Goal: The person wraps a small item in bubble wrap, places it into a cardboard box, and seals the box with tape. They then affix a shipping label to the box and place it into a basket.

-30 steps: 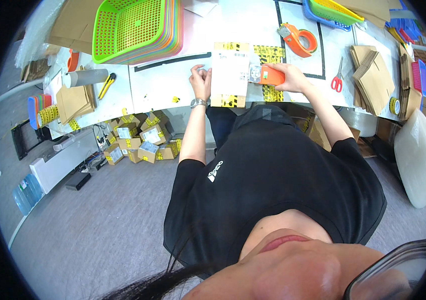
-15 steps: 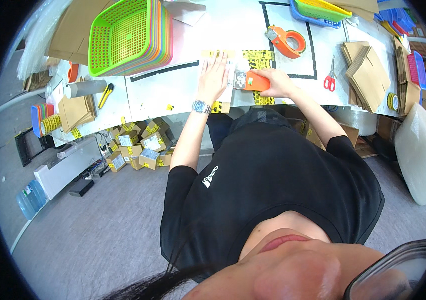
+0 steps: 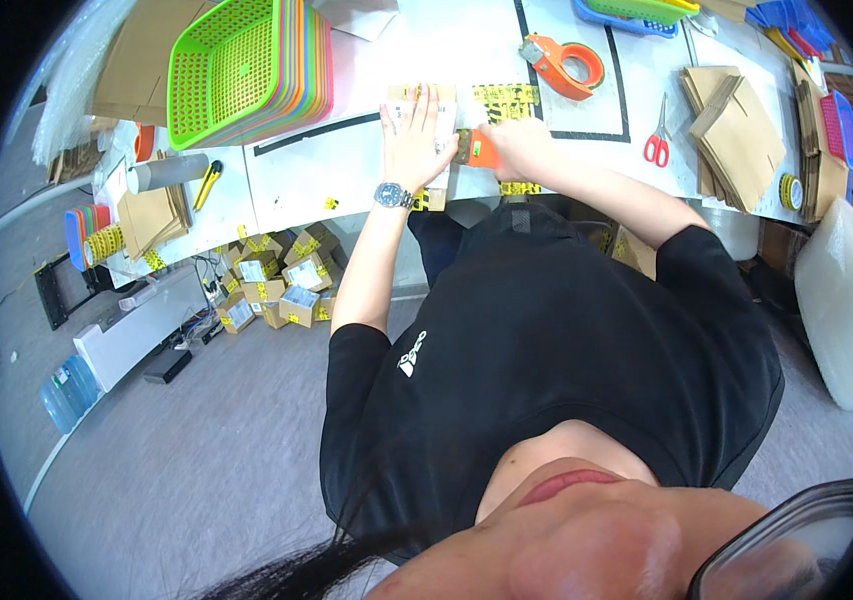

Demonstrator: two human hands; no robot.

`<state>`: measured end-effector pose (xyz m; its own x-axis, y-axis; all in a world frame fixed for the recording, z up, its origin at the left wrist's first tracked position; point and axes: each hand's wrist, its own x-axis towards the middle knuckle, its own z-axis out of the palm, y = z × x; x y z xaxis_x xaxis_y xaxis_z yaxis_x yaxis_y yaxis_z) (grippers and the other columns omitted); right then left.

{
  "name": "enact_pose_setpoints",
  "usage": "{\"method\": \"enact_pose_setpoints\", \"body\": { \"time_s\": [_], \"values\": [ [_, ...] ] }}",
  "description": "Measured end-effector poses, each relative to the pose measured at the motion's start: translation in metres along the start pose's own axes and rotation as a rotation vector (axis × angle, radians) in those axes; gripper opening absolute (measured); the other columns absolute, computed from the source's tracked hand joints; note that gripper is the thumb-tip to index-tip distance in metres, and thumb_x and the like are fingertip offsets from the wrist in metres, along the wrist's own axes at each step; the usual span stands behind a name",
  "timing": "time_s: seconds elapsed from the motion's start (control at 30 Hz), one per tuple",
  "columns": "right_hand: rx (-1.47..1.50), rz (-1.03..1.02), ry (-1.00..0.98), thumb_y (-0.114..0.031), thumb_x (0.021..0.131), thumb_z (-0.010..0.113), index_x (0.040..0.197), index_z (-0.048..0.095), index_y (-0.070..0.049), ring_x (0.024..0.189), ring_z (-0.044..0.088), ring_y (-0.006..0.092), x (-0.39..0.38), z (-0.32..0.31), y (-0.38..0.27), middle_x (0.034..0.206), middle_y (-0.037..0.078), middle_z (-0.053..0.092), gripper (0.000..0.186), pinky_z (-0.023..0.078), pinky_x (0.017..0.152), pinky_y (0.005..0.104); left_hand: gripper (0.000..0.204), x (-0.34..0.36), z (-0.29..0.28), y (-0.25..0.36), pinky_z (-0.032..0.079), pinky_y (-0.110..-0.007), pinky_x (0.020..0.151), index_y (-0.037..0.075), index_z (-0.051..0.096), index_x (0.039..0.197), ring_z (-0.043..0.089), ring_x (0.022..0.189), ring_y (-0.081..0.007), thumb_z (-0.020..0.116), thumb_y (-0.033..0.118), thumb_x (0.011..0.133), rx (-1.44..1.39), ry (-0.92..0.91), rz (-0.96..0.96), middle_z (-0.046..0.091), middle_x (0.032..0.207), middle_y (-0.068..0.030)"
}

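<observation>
My left hand (image 3: 414,140) lies flat, fingers spread, on a small white package banded with yellow-and-black tape (image 3: 424,103) at the near edge of the white table (image 3: 346,170). A watch sits on that wrist. My right hand (image 3: 514,147) grips an orange tape dispenser (image 3: 478,150) pressed against the package's right side. Most of the package is hidden under my left hand.
A stack of green and coloured baskets (image 3: 246,65) stands at the back left. A second orange tape dispenser (image 3: 561,62), red scissors (image 3: 657,146) and flat cardboard sheets (image 3: 736,130) lie to the right. Small taped boxes (image 3: 281,280) sit on the floor under the table.
My left hand went from pinching the package's edge to lying flat on it. My right hand moved the dispenser left, up against the package.
</observation>
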<state>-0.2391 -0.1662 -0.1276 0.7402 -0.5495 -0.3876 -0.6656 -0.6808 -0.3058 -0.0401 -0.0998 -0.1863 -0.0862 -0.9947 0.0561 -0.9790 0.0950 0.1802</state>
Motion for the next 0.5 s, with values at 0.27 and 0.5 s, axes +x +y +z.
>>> {"method": "enact_pose_setpoints", "body": {
  "time_s": [0.27, 0.5],
  "values": [
    [-0.082, 0.08, 0.079, -0.025, 0.065, 0.075, 0.112, 0.066, -0.004, 0.086, 0.07, 0.0312, 0.002, -0.034, 0.024, 0.087, 0.016, 0.071, 0.053, 0.057, 0.074, 0.0412, 0.105, 0.008, 0.011, 0.051, 0.004, -0.064, 0.117, 0.006, 0.014, 0.156, 0.01, 0.152, -0.0271, 0.07, 0.031, 0.071, 0.375, -0.078, -0.292, 0.016, 0.162, -0.0153],
    [0.262, 0.256, 0.348, -0.028, 0.062, 0.072, 0.124, 0.062, -0.012, 0.095, 0.068, 0.0344, -0.07, -0.051, 0.057, 0.095, 0.018, 0.071, 0.065, 0.053, 0.087, 0.0421, 0.1, 0.024, 0.002, 0.026, 0.002, -0.075, 0.109, 0.009, 0.027, 0.152, 0.015, 0.15, -0.0311, 0.074, 0.029, 0.066, -0.1, 0.083, -0.3, 0.023, 0.158, -0.0189]
  ]
}}
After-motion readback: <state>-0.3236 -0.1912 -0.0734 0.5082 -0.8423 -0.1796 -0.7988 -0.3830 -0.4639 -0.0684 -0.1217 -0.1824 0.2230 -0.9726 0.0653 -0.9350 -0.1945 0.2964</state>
